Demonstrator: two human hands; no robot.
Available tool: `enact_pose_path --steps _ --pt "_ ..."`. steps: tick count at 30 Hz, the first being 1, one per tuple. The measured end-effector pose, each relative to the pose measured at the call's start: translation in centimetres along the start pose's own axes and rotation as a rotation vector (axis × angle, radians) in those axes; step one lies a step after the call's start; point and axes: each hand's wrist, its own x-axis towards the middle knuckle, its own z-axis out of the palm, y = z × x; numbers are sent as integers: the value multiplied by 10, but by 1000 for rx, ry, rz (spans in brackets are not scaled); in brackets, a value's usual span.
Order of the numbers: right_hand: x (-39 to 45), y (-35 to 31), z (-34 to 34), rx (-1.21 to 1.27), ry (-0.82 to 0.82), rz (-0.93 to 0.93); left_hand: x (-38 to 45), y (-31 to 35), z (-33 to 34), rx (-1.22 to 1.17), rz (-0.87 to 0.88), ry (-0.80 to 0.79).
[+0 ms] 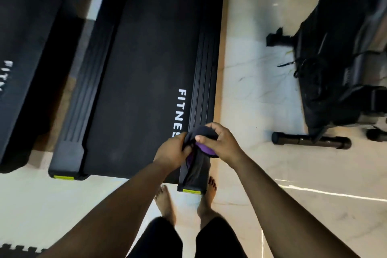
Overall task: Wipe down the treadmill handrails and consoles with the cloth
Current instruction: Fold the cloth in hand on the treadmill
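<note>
Two bare hands work one dark navy-and-purple cloth [200, 142], bunched between them above the rear end of the black treadmill deck with white lettering [146, 73]. Her left hand [171, 151] pinches the cloth's near edge, fingers curled in. Her right hand [219, 142] cups the wad, thumb pressed on top. To its right sits a black exercise machine [339, 65] on pale marble floor [251, 69]. No handrail or console shows. I'd fold the cloth into a flat pad first, clean face outward, so it wipes evenly.
</note>
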Motion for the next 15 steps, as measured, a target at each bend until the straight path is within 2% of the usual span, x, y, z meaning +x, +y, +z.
enact_pose_path --steps 4,7,10,13,15 --pt "-63 -66 -20 -171 -6 -51 -57 26 -38 -8 3 54" --pt "-107 -98 -42 -387 169 -134 -98 47 -62 79 44 124" --pt "-125 -120 -73 -565 355 -182 -121 79 -88 49 65 212" --pt "-135 -134 -103 -711 412 -225 -142 118 -105 62 118 332" --pt "-138 -144 -120 -770 444 -253 -151 137 -114 202 179 374"
